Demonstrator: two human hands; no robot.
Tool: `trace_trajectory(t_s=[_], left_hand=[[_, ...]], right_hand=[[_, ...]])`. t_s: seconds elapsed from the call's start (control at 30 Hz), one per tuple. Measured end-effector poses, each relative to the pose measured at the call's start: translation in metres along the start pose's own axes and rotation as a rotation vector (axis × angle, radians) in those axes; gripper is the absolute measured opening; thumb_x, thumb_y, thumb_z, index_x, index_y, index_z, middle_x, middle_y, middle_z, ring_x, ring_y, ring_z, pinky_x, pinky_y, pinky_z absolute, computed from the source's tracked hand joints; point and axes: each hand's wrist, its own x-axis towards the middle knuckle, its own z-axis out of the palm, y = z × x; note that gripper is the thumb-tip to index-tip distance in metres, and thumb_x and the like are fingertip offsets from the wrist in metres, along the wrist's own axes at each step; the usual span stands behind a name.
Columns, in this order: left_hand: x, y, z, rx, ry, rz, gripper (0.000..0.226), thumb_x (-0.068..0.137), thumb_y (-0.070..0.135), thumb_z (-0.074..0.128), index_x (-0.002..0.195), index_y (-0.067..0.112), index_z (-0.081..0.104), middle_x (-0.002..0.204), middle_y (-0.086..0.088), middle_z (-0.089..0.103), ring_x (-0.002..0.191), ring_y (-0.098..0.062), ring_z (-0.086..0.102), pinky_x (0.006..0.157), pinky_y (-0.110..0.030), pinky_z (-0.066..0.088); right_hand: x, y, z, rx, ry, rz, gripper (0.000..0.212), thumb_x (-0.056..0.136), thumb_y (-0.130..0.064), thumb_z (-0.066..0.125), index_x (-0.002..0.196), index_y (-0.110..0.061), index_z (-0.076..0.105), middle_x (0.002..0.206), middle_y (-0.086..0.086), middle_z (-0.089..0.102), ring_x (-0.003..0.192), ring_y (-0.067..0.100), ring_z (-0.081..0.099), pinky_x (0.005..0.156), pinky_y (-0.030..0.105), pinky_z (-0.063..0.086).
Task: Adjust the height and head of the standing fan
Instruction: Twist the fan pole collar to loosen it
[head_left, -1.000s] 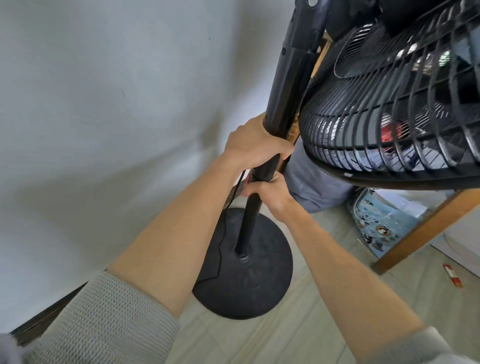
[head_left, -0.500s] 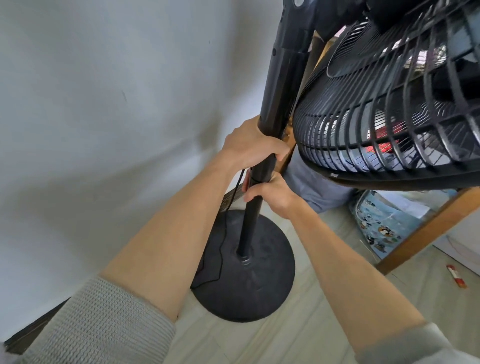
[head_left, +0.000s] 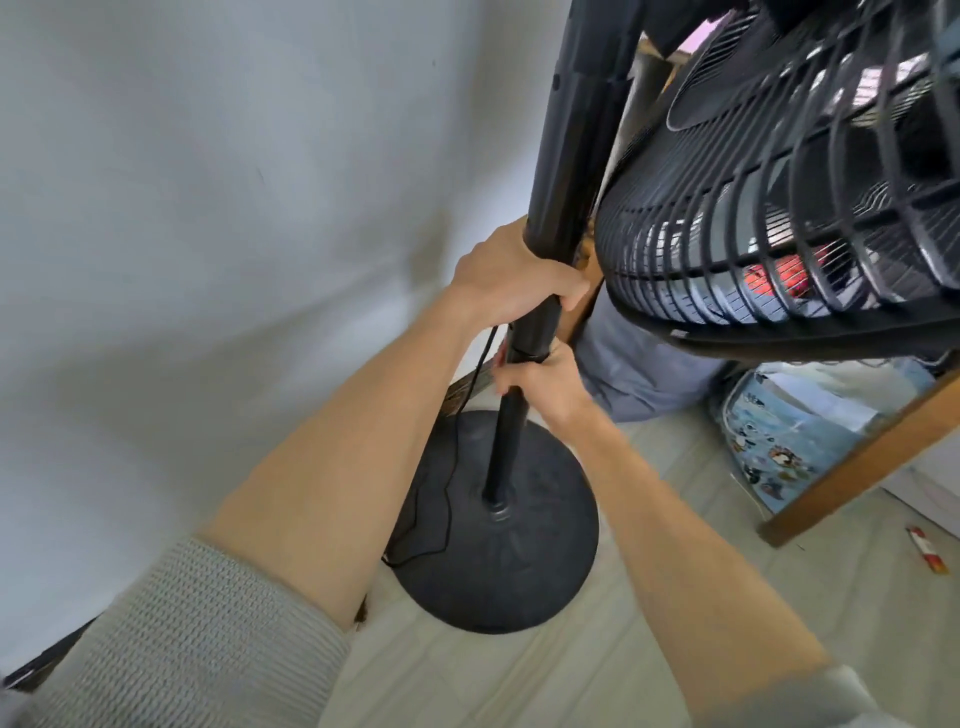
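Hands stacked on the fan pole, one above the other.

My left hand (head_left: 511, 280) is wrapped tight around the thick upper tube (head_left: 563, 171) of the standing fan, fingers curled over its right side, and my right hand (head_left: 540, 387) is closed on the thinner lower pole (head_left: 506, 441), right under the collar (head_left: 527, 356) where the two sections meet. Pole runs down to the round black base (head_left: 519, 566), which sits flat on the pale floor (head_left: 519, 675) near the grey wall (head_left: 208, 208). Power cord (head_left: 447, 499) hangs by my left wrist and trails across the base. Fan head's black grille (head_left: 779, 218) looms at upper right, close beside the pole. Behind it, a wooden leg (head_left: 852, 462) slants over a patterned bag (head_left: 779, 441).
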Motion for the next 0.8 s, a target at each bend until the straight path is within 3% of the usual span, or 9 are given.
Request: trace_trajectory(t_s=[0.07, 0.1, 0.2, 0.27, 0.33, 0.43, 0.53, 0.63, 0.8], left_hand=[[0.0, -0.001, 0.0, -0.001, -0.017, 0.016, 0.037, 0.041, 0.033, 0.072, 0.075, 0.024, 0.059, 0.075, 0.004, 0.068, 0.082, -0.025, 0.069, 0.065, -0.032, 0.051], [0.0, -0.001, 0.001, -0.001, -0.017, 0.015, 0.036, 0.042, 0.033, 0.072, 0.074, 0.025, 0.059, 0.075, 0.005, 0.069, 0.081, -0.024, 0.069, 0.065, -0.031, 0.05], [-0.003, 0.0, 0.008, -0.026, 0.041, 0.006, 0.033, 0.048, 0.036, 0.072, 0.078, 0.032, 0.058, 0.079, 0.007, 0.071, 0.08, -0.018, 0.068, 0.064, -0.029, 0.048], [-0.006, -0.002, 0.015, -0.074, 0.089, 0.0, 0.033, 0.052, 0.039, 0.072, 0.082, 0.034, 0.058, 0.08, 0.01, 0.072, 0.079, -0.014, 0.069, 0.065, -0.029, 0.051], [-0.01, -0.005, 0.021, -0.096, 0.106, 0.005, 0.035, 0.055, 0.041, 0.073, 0.085, 0.037, 0.058, 0.081, 0.014, 0.071, 0.079, -0.01, 0.069, 0.065, -0.029, 0.05], [-0.01, -0.003, 0.02, -0.086, 0.106, 0.009, 0.035, 0.05, 0.039, 0.072, 0.082, 0.037, 0.056, 0.08, 0.013, 0.07, 0.079, -0.01, 0.067, 0.064, -0.027, 0.049], [-0.008, 0.003, 0.007, -0.039, 0.073, 0.014, 0.033, 0.043, 0.034, 0.074, 0.073, 0.031, 0.06, 0.07, 0.012, 0.068, 0.073, -0.012, 0.068, 0.057, -0.026, 0.05], [-0.009, 0.008, 0.001, -0.003, 0.042, 0.044, 0.034, 0.039, 0.032, 0.076, 0.069, 0.028, 0.061, 0.06, 0.014, 0.065, 0.066, -0.011, 0.066, 0.05, -0.021, 0.045], [-0.016, 0.017, 0.012, -0.072, -0.033, 0.065, 0.024, 0.044, 0.024, 0.074, 0.065, 0.023, 0.063, 0.064, 0.01, 0.068, 0.071, -0.011, 0.067, 0.055, -0.021, 0.048]], right_hand=[[0.003, -0.008, -0.016, -0.057, -0.197, 0.027, 0.032, 0.062, 0.023, 0.068, 0.066, -0.008, 0.06, 0.069, 0.003, 0.062, 0.069, 0.014, 0.061, 0.068, 0.027, 0.051], [0.003, -0.009, -0.018, -0.068, -0.196, 0.038, 0.032, 0.063, 0.022, 0.069, 0.066, -0.008, 0.061, 0.071, 0.004, 0.063, 0.07, 0.014, 0.062, 0.07, 0.028, 0.052], [-0.006, -0.001, -0.001, -0.055, 0.072, -0.015, 0.027, 0.068, 0.013, 0.076, 0.08, -0.008, 0.064, 0.082, 0.01, 0.067, 0.076, 0.017, 0.063, 0.077, 0.033, 0.055], [-0.015, 0.011, 0.019, -0.082, 0.312, -0.13, 0.04, 0.074, -0.005, 0.081, 0.09, -0.033, 0.056, 0.086, -0.004, 0.067, 0.075, 0.001, 0.062, 0.069, 0.015, 0.05], [-0.02, 0.018, 0.036, -0.04, 0.476, -0.218, 0.042, 0.078, -0.02, 0.08, 0.089, -0.041, 0.045, 0.085, -0.014, 0.062, 0.075, -0.006, 0.061, 0.063, 0.008, 0.046], [-0.018, 0.014, 0.043, -0.007, 0.56, -0.159, 0.038, 0.079, -0.016, 0.078, 0.087, -0.037, 0.048, 0.08, -0.014, 0.063, 0.073, 0.001, 0.061, 0.067, 0.021, 0.05], [-0.011, 0.013, 0.029, -0.029, 0.448, -0.057, 0.029, 0.071, 0.001, 0.074, 0.079, -0.022, 0.059, 0.069, -0.007, 0.064, 0.065, 0.012, 0.06, 0.062, 0.025, 0.053], [-0.02, 0.003, 0.007, 0.025, 0.157, -0.071, 0.033, 0.062, 0.016, 0.068, 0.06, -0.015, 0.058, 0.056, -0.006, 0.061, 0.056, 0.012, 0.057, 0.053, 0.023, 0.051], [-0.032, -0.008, -0.028, -0.02, -0.12, -0.031, 0.022, 0.062, 0.018, 0.065, 0.066, -0.003, 0.059, 0.074, 0.013, 0.056, 0.074, 0.024, 0.051, 0.073, 0.037, 0.043]])
